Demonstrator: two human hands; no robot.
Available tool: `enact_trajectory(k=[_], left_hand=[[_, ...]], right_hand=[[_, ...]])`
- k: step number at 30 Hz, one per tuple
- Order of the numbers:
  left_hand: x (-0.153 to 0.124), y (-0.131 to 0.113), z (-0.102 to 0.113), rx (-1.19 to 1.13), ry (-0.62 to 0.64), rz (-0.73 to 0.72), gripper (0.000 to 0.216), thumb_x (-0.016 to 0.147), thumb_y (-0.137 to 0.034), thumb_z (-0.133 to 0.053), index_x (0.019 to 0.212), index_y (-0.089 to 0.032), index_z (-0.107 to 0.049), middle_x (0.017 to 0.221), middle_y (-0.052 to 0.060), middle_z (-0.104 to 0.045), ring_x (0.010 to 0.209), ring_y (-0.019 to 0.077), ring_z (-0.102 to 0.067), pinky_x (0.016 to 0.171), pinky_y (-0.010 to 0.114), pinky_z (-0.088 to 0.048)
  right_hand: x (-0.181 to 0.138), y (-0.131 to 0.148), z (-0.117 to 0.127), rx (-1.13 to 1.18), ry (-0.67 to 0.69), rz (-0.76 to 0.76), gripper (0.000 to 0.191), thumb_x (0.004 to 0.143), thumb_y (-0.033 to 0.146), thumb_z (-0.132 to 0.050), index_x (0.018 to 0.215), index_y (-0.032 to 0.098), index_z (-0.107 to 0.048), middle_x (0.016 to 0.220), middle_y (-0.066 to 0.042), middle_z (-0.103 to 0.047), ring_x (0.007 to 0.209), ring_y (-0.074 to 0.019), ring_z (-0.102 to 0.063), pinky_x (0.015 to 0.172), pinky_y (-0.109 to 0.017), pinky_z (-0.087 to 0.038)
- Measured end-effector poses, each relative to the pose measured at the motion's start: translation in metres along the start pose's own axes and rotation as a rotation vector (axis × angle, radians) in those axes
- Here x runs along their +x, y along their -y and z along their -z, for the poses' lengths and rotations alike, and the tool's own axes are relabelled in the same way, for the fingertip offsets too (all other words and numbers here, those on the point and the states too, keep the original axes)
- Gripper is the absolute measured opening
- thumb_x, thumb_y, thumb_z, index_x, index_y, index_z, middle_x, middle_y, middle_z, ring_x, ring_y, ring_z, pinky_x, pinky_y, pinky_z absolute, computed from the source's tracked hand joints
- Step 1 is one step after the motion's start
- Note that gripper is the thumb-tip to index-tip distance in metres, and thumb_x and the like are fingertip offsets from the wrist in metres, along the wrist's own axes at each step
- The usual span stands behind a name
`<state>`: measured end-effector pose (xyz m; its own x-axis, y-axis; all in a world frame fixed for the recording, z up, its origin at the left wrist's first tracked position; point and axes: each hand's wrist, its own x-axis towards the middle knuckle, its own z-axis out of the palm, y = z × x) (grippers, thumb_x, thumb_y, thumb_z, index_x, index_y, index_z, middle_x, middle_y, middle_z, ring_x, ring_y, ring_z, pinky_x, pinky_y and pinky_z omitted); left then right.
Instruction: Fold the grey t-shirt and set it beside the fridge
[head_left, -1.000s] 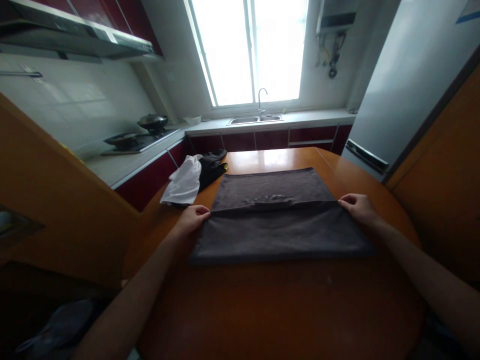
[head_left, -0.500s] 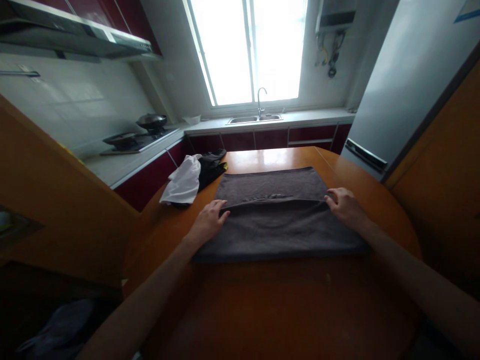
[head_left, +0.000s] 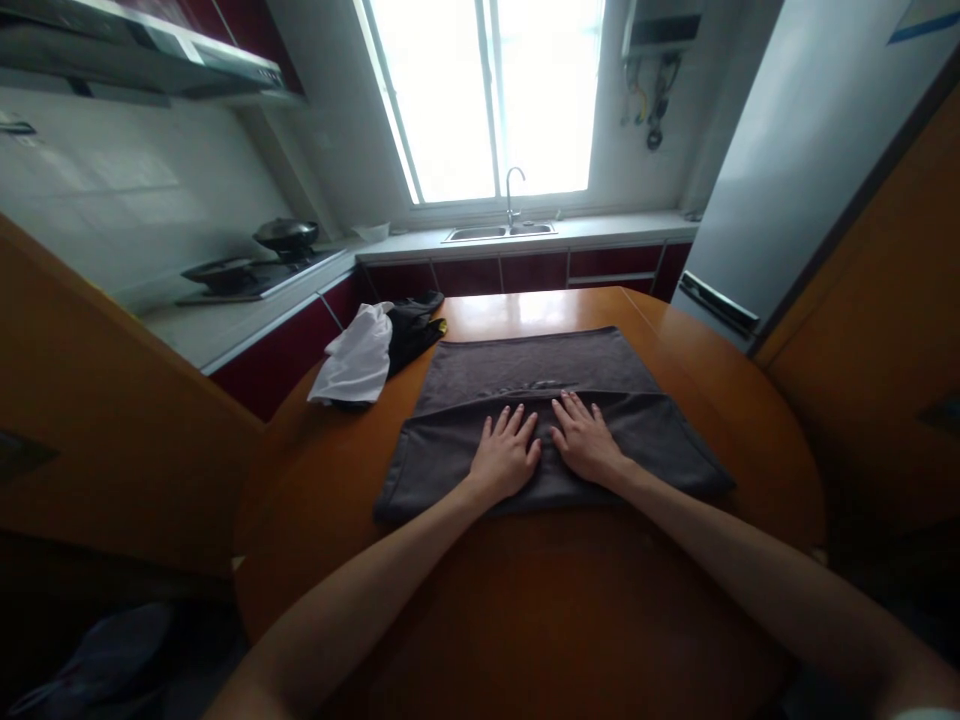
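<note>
A dark grey piece of cloth (head_left: 442,450) lies on the wooden table, its near part folded over so the fold's edge runs across the middle. Its exact kind I cannot tell; a darker marking shows just beyond that edge. My left hand (head_left: 506,455) rests flat on the folded layer, left of centre, with fingers spread. Beside it, my right hand (head_left: 585,437) also lies flat on the same layer, fingers stretched toward the fold's edge. The two hands are close together but apart, and neither grips the cloth.
White and black garments (head_left: 352,355) lie in a heap at the table's far left. The round-ended wooden table (head_left: 525,610) fills the foreground. Beyond are a sink (head_left: 499,232), a stove with a lidded pan (head_left: 286,235), and a fridge (head_left: 787,160) at right.
Both hands have moved inward from the cloth's left and right edges to its middle and now lie flat. The fold's edge has been let go. The view has shifted slightly.
</note>
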<state>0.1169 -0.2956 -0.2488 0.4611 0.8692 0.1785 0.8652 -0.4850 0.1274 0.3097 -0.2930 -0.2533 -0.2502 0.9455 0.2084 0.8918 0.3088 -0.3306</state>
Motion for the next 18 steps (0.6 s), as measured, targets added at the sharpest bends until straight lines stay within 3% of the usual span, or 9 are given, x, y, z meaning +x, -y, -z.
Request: enact_trajectory(k=[7,13,18], left_hand=[[-0.001,-0.004,0.007,0.074,0.039,0.029,0.058,0.103,-0.05,-0.033,0.157,-0.028,-0.039,0.166,0.005,-0.031,0.153,0.0298,-0.025,0.123,0.055,-0.022],[-0.001,-0.004,0.008,0.064,0.044,0.031,0.058,0.103,-0.05,-0.032,0.157,-0.028,-0.039,0.166,0.005,-0.03,0.153,0.0306,-0.025,0.122,0.055,-0.022],[-0.001,-0.004,0.011,0.04,0.051,0.035,0.058,0.103,-0.05,-0.033,0.156,-0.028,-0.04,0.166,0.006,-0.031,0.153,0.0308,-0.026,0.122,0.055,-0.023]], right_hand=[[0.002,-0.008,0.018,-0.119,0.204,-0.197,0.072,0.103,0.054,-0.027,0.162,0.014,-0.022,0.17,-0.01,-0.009,0.157,-0.0263,-0.006,0.124,-0.057,-0.007],[-0.007,-0.034,0.038,-0.146,0.131,-0.296,0.073,0.103,0.058,-0.02,0.163,0.015,-0.02,0.17,-0.011,-0.006,0.157,-0.0283,-0.002,0.122,-0.063,-0.006],[-0.013,-0.055,0.043,-0.175,0.134,-0.444,0.073,0.104,0.055,-0.022,0.162,0.011,-0.023,0.169,-0.016,-0.013,0.156,-0.0318,-0.009,0.121,-0.062,-0.012]])
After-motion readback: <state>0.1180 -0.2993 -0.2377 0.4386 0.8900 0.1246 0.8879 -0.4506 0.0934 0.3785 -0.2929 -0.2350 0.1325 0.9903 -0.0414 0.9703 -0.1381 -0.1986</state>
